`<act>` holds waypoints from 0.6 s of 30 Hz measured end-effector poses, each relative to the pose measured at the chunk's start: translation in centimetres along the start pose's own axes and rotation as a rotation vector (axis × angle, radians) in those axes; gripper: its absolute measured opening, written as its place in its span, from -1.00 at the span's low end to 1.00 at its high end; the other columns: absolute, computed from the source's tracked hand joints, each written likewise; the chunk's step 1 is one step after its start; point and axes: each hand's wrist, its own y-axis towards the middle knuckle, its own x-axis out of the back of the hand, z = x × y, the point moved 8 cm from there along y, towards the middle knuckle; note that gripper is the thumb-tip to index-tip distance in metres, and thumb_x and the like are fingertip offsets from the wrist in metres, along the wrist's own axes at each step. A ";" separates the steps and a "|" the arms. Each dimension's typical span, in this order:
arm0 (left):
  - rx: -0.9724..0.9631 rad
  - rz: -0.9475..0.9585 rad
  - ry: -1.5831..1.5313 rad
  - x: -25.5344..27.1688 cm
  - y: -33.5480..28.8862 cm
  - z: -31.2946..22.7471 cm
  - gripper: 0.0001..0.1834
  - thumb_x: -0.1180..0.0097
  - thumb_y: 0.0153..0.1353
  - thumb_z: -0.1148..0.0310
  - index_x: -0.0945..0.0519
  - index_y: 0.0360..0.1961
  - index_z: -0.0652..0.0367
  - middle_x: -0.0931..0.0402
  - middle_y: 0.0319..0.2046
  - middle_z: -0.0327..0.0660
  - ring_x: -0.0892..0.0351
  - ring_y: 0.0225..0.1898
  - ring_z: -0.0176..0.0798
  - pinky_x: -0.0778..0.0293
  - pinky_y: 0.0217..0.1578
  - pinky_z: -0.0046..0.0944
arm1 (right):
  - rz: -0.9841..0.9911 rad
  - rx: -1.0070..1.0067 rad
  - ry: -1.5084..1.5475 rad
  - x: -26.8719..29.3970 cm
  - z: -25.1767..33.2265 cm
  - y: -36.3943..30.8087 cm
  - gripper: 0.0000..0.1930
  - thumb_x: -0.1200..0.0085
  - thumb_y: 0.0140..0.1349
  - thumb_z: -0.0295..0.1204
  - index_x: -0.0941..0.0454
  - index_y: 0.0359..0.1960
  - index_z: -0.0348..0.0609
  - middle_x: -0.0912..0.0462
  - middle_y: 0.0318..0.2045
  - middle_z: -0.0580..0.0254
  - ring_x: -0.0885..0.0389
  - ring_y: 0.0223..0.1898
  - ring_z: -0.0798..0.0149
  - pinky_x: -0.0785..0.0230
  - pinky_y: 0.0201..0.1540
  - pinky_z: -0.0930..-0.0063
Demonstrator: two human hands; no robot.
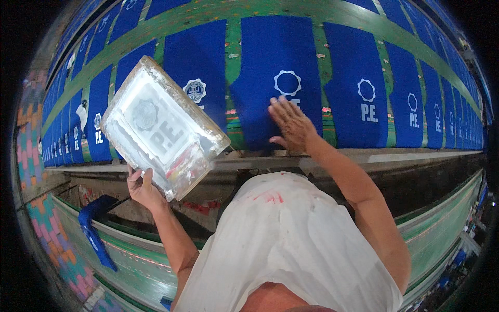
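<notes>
My left hand is closed round the lower corner of a screen-printing frame, a tilted rectangle with worn edges, a pale mesh and a grey emblem and lettering. White ink is smeared inside it. My right hand lies palm down with fingers stretched out over a blue fabric panel, partly covering the white lettering under a scalloped ring. To the right, another blue panel bears the same ring and lettering. The panel left of my right hand has a fuller white emblem, partly hidden by the frame.
Blue panels lie in rows along a long green table, whose near edge runs before me. Behind me stands another green table, with blue cloth draped over it at the left. Multicoloured floor paving shows at far left.
</notes>
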 end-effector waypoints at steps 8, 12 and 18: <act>-0.084 0.312 -0.009 -13.4 -1.2 5.0 -0.65 -0.39 0.13 0.86 -0.69 -0.13 0.27 -0.53 0.52 0.23 -0.62 0.46 0.09 -0.58 0.42 -0.01 | -0.421 -0.276 1.166 0.9 0.6 -4.4 -0.23 0.05 0.77 0.01 -0.10 0.80 -0.14 -0.19 0.77 0.02 -0.26 0.71 -0.05 -0.16 0.69 -0.06; -0.006 0.521 -0.233 -24.8 -6.7 6.5 -0.72 -0.41 0.17 0.83 -0.71 -0.17 0.28 -0.52 0.52 0.26 -0.61 0.47 0.12 -0.60 0.41 0.03 | -0.585 -0.423 1.375 2.3 -2.2 -9.6 -0.36 0.07 0.81 -0.12 -0.33 0.69 -0.33 -0.41 0.64 0.05 -0.48 0.55 0.15 -0.26 0.61 0.18; -0.026 0.575 -0.354 -33.4 -13.3 8.0 -0.74 -0.40 0.09 0.80 -0.73 -0.28 0.22 -0.54 0.49 0.31 -0.57 0.53 0.16 -0.46 0.53 0.06 | -0.713 -0.777 1.294 2.0 -5.8 -16.3 -0.47 -0.06 0.71 -0.38 -0.48 0.59 -0.42 -0.63 0.46 0.05 -0.55 0.45 0.22 -0.26 0.60 0.27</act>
